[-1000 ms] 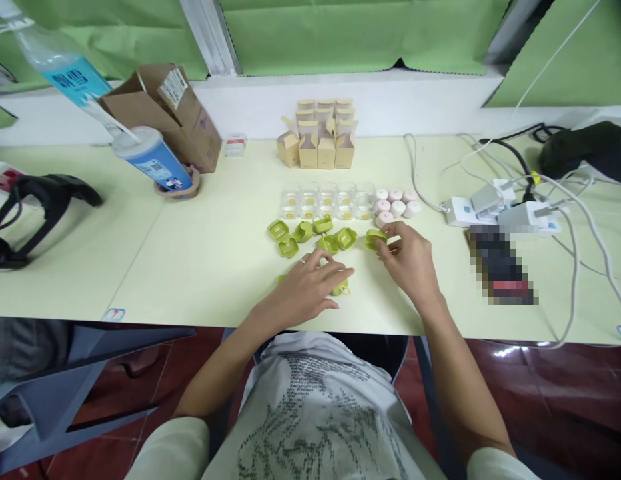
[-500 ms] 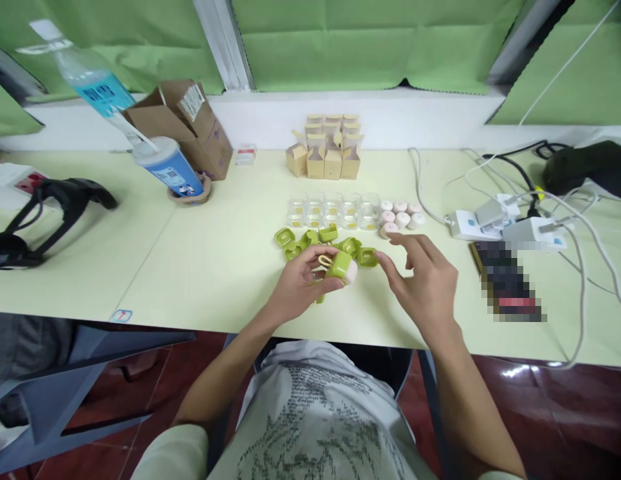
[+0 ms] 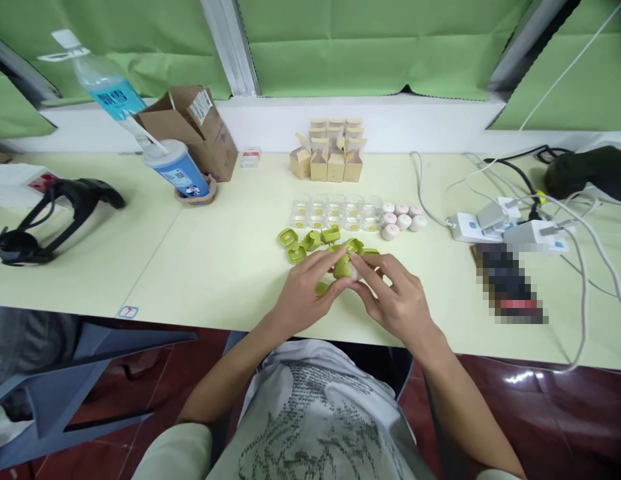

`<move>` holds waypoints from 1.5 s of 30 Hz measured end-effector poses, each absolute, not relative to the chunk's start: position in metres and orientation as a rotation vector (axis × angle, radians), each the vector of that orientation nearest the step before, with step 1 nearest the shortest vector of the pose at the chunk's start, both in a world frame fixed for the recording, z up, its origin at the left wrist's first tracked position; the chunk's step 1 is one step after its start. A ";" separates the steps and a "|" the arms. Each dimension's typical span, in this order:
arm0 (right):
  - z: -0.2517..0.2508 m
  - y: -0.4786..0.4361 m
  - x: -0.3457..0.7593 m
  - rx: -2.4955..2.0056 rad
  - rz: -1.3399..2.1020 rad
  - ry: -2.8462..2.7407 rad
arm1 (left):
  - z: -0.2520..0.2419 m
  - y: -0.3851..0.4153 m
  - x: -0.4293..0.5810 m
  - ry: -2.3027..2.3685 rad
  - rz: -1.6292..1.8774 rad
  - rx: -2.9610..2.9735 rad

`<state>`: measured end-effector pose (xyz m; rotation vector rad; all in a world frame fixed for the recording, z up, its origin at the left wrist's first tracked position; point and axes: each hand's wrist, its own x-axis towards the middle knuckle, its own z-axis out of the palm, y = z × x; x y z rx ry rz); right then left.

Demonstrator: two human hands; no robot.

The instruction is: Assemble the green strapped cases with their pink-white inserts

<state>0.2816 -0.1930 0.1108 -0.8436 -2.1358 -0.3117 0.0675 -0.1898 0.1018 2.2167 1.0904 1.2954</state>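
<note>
Just above the table, my left hand (image 3: 307, 293) grips a small green case (image 3: 342, 268) between thumb and fingers. From the case's right side sticks out a pale pink rounded piece (image 3: 355, 274). My right hand (image 3: 399, 300) has its thumb and fingertips closed on that piece, and the two hands nearly meet. Several more green cases (image 3: 289, 238), some with lids open, lie just beyond my hands and are partly covered by them. Behind these stands a row of clear plastic cups (image 3: 335, 215). Several pale pink rounded pieces (image 3: 403, 222) sit to its right.
Small open cardboard boxes (image 3: 335, 168) stand by the wall. At left are a large brown box (image 3: 210, 140), a bottle (image 3: 113, 93), a blue-and-white tub (image 3: 176, 172) and a black headset (image 3: 80, 213). A power strip (image 3: 470, 227), cables and a blurred phone (image 3: 507, 283) lie right.
My right hand has moved left to the held case and closed on its pink piece. The case has turned in my left hand, and its loop no longer shows. The view has shifted slightly.
</note>
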 end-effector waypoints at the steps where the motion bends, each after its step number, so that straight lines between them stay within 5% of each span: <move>1: 0.112 -0.194 0.279 -0.868 -0.366 -2.133 | 0.100 -0.189 0.067 1.094 1.317 2.353; 10: 0.113 -0.196 0.275 -0.908 -0.480 -2.224 | 0.095 -0.184 0.064 1.201 1.232 2.783; 19: 0.114 -0.198 0.270 -0.928 -0.451 -2.259 | 0.105 -0.188 0.058 1.274 0.947 2.405; 29: 0.118 -0.187 0.288 -0.931 0.025 -1.939 | 0.104 -0.167 0.047 0.981 1.046 1.962; 45: 0.053 -0.112 0.384 -1.803 0.278 -1.490 | 0.086 -0.169 0.058 1.312 0.448 2.511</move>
